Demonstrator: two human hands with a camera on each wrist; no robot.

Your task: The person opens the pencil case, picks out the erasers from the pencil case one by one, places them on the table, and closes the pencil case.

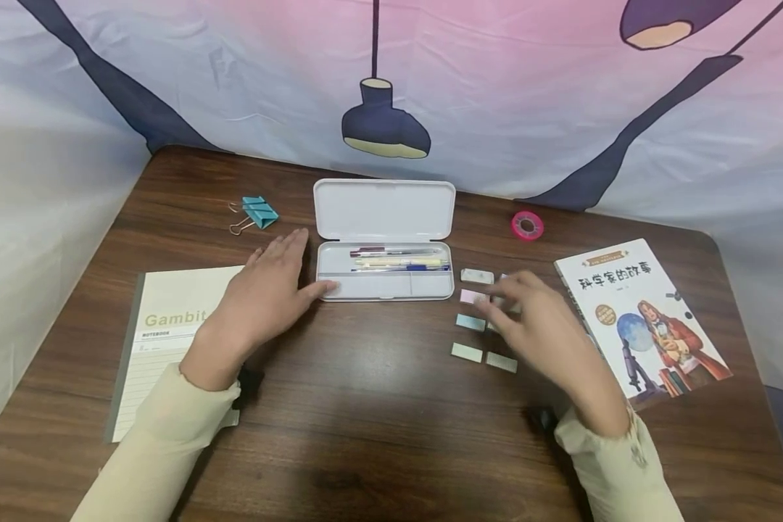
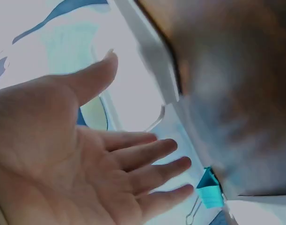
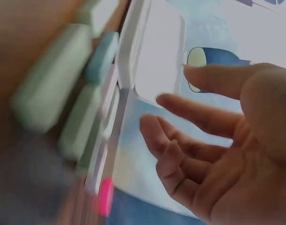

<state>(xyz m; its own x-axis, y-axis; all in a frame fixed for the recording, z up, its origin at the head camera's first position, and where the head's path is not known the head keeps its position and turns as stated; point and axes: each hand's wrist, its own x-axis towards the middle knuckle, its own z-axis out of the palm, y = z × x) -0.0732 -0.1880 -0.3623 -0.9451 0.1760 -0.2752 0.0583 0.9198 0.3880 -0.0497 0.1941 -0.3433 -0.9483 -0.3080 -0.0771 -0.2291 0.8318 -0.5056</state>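
A white pencil case (image 1: 365, 288) lies unfolded at the middle of the table, its lid (image 1: 385, 210) tipped back and several pens (image 1: 401, 263) inside. My left hand (image 1: 261, 290) is spread at its left side, thumb at the front left corner and fingers straight. To the right of the case, small pastel eraser-like blocks are set out in two columns, among them a white one (image 1: 477, 276), a pink one (image 1: 468, 296) and a blue one (image 1: 470, 322). Over the right column hovers my right hand (image 1: 548, 326), partly hiding it; thumb and fingers stand apart with nothing between them in the right wrist view.
A notebook (image 1: 163, 355) lies under the left forearm, with a teal binder clip (image 1: 259, 212) behind it. Right of the blocks are a pink tape roll (image 1: 527, 225) and an illustrated book (image 1: 626, 290). A printed cloth (image 1: 267, 94) hangs behind the table.
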